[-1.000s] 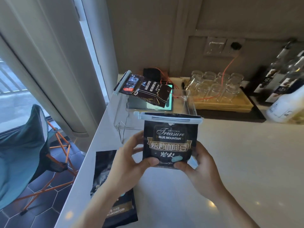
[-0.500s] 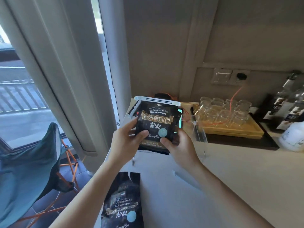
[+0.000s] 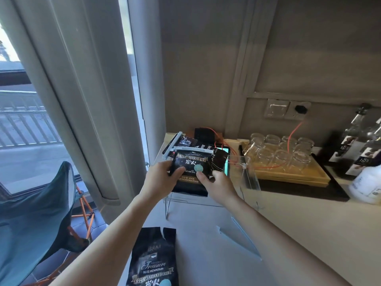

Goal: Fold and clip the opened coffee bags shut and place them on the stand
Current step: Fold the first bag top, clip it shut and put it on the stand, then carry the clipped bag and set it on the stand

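Head view: both hands hold one black foil coffee bag with gold lettering and a pale blue round sticker (image 3: 190,168) over the top of the clear acrylic stand (image 3: 250,178) at the far left end of the pale counter (image 3: 309,234). Left hand (image 3: 159,179) grips the bag's left edge, thumb on the front face; right hand (image 3: 218,184) pinches the lower right, thumb just under the sticker. Bag's folded top is closed by a long white plastic sealing clip (image 3: 192,150) running across its full width. Bag sits at the stand's front edge, lower part overhanging (whether it already rests on the acrylic cannot be told). Behind it on the stand lies a second black coffee bag with a grey-white clip (image 3: 185,141), tilted, partly hidden. A third black coffee bag, top torn open and unclipped (image 3: 153,259), lies flat on the counter near the front edge, well apart from the stand. Another pale clip, opened in a V (image 3: 241,236), lies on the counter beside the right forearm. Upturned clear glasses (image 3: 278,151) stand on a yellow wooden tray (image 3: 292,178) to the right of the stand.
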